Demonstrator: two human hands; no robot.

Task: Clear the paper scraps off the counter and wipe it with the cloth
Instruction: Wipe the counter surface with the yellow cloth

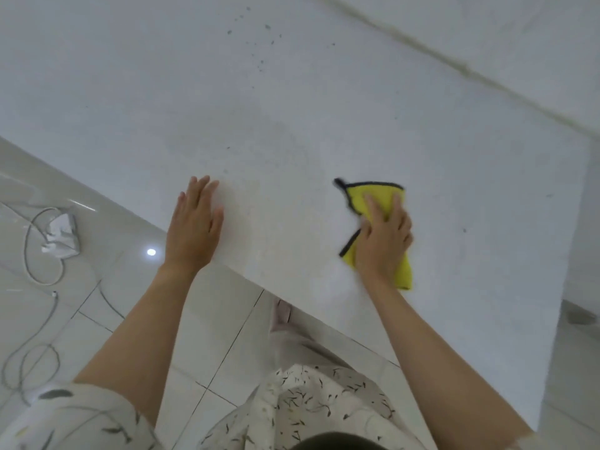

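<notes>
A yellow cloth (367,198) with a dark hem lies bunched on the white counter (292,108), near its front edge. My right hand (384,237) presses down on the cloth, its fingers spread over the fabric, and covers the cloth's middle. My left hand (194,222) rests flat on the counter at the front edge, fingers straight, holding nothing. Small dark specks (259,64) dot the far part of the counter. No paper scraps show on the counter.
Beyond the counter's front edge lies a glossy tiled floor (107,241). A white power adapter (61,235) with a looping cable (32,254) sits on the floor to the left. The counter meets a wall (487,34) at the back and ends at the right (584,190).
</notes>
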